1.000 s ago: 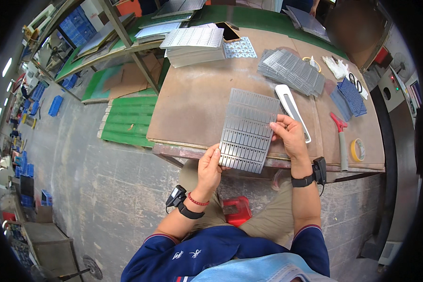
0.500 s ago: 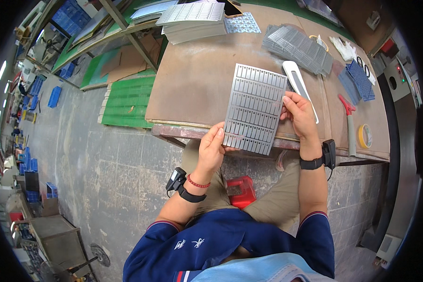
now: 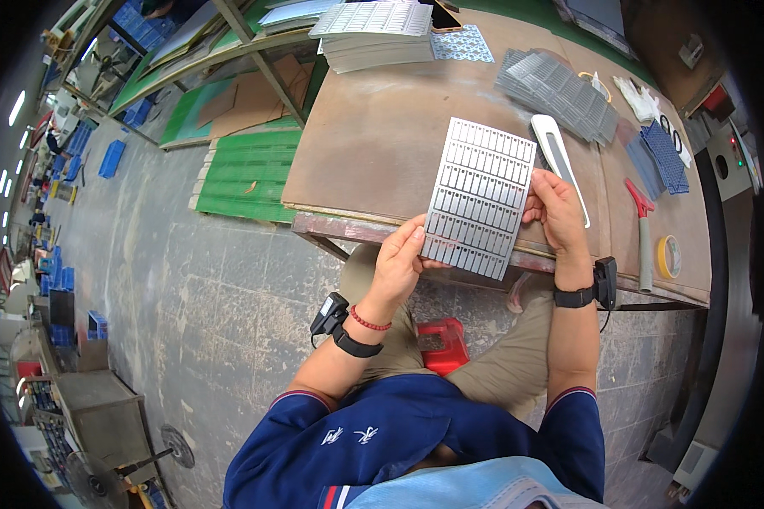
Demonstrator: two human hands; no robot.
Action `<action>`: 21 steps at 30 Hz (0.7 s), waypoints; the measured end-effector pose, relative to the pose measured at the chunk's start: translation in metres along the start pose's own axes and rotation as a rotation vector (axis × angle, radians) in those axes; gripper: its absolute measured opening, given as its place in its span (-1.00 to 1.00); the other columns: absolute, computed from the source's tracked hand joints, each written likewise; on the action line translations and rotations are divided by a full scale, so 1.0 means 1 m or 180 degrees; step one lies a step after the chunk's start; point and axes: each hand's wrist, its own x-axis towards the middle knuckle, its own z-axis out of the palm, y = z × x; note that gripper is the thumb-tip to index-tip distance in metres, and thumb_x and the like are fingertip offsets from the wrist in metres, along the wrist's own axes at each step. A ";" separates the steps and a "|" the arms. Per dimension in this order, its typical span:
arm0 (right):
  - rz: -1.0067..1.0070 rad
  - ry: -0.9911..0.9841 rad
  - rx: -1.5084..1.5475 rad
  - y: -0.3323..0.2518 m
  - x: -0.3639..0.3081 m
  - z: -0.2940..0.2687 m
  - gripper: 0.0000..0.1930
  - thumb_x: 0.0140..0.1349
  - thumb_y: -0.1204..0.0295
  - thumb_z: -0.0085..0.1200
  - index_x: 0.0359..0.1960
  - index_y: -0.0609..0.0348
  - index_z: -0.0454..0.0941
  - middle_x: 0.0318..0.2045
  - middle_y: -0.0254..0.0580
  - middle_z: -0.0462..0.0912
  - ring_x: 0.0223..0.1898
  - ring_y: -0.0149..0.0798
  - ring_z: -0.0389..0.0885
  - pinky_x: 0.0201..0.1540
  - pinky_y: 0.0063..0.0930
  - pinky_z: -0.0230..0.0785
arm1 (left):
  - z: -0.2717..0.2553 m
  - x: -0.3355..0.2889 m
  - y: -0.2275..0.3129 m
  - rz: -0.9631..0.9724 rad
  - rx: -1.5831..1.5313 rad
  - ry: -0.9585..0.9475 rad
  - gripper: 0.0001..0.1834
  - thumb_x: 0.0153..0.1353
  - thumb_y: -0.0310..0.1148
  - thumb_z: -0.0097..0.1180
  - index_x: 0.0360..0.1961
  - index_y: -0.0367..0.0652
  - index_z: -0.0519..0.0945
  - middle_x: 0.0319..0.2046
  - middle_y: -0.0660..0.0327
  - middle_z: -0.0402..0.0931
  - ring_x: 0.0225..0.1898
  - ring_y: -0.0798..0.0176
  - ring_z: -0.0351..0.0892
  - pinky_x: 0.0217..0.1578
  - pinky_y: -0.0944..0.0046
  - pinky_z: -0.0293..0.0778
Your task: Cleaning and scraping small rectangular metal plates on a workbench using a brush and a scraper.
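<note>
Between my hands is a thin silver metal sheet (image 3: 481, 197) with rows of small slotted cut-outs, tilted above the table's front edge. My left hand (image 3: 401, 259) pinches its lower left edge between thumb and fingers. At the upper right edge, my right hand (image 3: 556, 208) grips it with the thumb on top. Just beyond my right hand lies a white long-handled tool (image 3: 554, 153) with a dark slot. A neat stack of similar sheets (image 3: 373, 42) stands at the table's far left, and a fanned pile of grey sheets (image 3: 558, 95) lies at the far right.
On the brown table (image 3: 373, 144)'s right side are a red-headed scraper-like tool (image 3: 640, 199), a yellow tape roll (image 3: 669, 256), blue mesh sheets (image 3: 664, 157), scissors (image 3: 672, 134) and white gloves (image 3: 638, 97). A green pallet (image 3: 250, 176) lies left; a red stool (image 3: 444, 346) is below.
The view has shifted, so the whole scene sits further right. The sheet looks brighter as its tilt changes slightly. Both hands keep the same hold on it.
</note>
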 end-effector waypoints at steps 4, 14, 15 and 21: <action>-0.0061 0.0095 -0.0201 -0.001 -0.001 0.004 -0.73 0.40 0.40 0.03 -0.01 0.36 0.56 -0.40 -0.30 0.68 -0.54 -0.60 0.56 -0.54 -0.79 0.44 | -0.003 0.000 -0.001 -0.0065 -0.0043 -0.0047 -0.53 0.49 -0.30 -0.21 0.29 -0.38 0.31 0.01 0.03 0.57 -0.07 0.19 0.66 -0.14 0.18 0.67; -0.0040 0.0099 -0.0352 -0.003 0.003 0.003 -0.75 0.39 0.43 0.03 -0.03 0.36 0.57 -0.41 -0.33 0.67 -0.54 -0.60 0.54 -0.54 -0.77 0.43 | -0.008 0.001 0.011 -0.0176 -0.0226 -0.0721 -0.44 0.46 -0.36 -0.15 0.39 -0.40 0.14 0.20 -0.03 0.43 0.10 0.14 0.57 0.06 0.13 0.58; -0.0065 0.0091 -0.0378 -0.001 0.004 0.001 -0.75 0.39 0.43 0.03 -0.03 0.37 0.57 -0.41 -0.31 0.67 -0.54 -0.59 0.54 -0.54 -0.76 0.44 | -0.009 0.002 0.010 -0.0155 -0.0220 -0.0732 -0.44 0.46 -0.36 -0.15 0.39 -0.40 0.14 0.20 -0.03 0.43 0.10 0.14 0.57 0.06 0.13 0.58; -0.0035 0.0035 -0.0365 -0.002 0.004 0.004 -0.73 0.41 0.44 -0.01 0.00 0.40 0.56 -0.38 -0.27 0.68 -0.54 -0.58 0.55 -0.54 -0.75 0.45 | -0.022 -0.003 0.005 -0.0208 -0.0674 -0.1023 -0.34 0.37 -0.52 -0.06 0.44 -0.37 0.02 0.31 -0.06 0.30 0.25 0.12 0.44 0.18 0.15 0.45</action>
